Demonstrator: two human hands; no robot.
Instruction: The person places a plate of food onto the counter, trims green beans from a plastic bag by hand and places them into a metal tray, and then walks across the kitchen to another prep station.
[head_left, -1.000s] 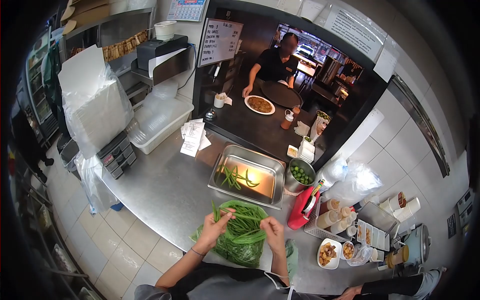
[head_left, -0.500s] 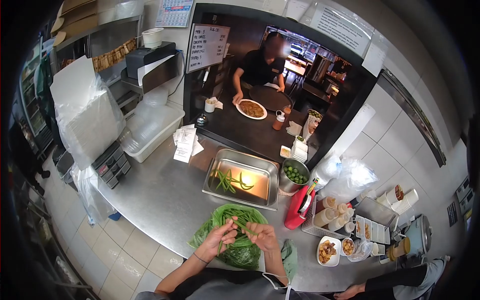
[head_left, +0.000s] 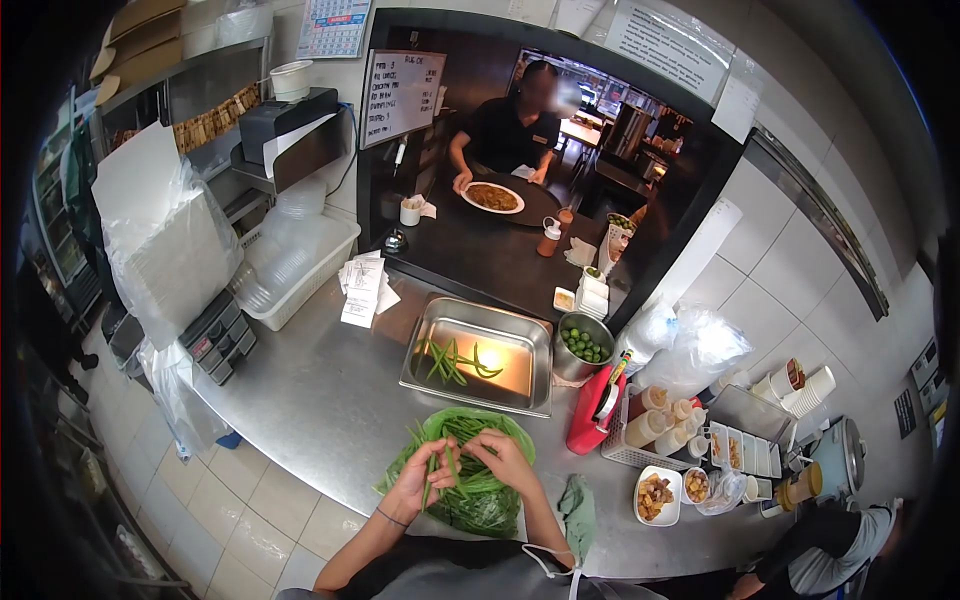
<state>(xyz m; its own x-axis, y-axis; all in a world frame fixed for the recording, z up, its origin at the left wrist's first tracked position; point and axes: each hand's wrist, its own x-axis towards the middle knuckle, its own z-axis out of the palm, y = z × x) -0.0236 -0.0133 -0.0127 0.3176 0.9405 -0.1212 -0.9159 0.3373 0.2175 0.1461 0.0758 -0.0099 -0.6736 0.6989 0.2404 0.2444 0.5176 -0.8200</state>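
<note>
Steel counter (head_left: 320, 390), tiled floor (head_left: 225, 500), serving hatch (head_left: 465, 255); left hand (head_left: 415, 480) holding pods (head_left: 452, 467), probably beans

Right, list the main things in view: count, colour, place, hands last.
plastic bag: one, green, on the counter
steel pan: one, silver, beyond the bag
green beans: many, green, in bag and pan
metal bowl: one, silver, right of the pan
red object: one, red, right of the bag
bottles: several, pale, in a basket
papers: several, white, left of the pan
co-workers: two or more, dark-clothed, opposite and lower right
oval plate: one, white, near one co-worker
left hand: one, bare, holding beans
right hand: one, bare, over the bag
</note>
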